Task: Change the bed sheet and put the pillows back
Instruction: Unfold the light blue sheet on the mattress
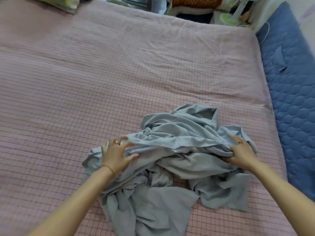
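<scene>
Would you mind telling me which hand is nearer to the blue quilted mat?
Right. The right hand grips the grey sheet nearest the blue quilted mat; the left hand is across the pile.

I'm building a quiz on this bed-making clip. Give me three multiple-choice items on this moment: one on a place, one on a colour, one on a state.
1. Where does the crumpled sheet lie?
A. Near the camera on the pink checked bed cover
B. On the blue quilted mat
C. Under the far pillow

2. What colour is the crumpled sheet?
A. White
B. Grey-blue
C. Green

3. What state is the sheet in?
A. Spread flat
B. Folded in a square
C. Bunched in a heap, gripped by both hands

Answers:
1 A: the grey-blue sheet sits on the pink checked bed cover, clear of the blue quilted mat and the pillow.
2 B: its folds are pale grey-blue.
3 C: the left hand and right hand each grip its folds.
</scene>
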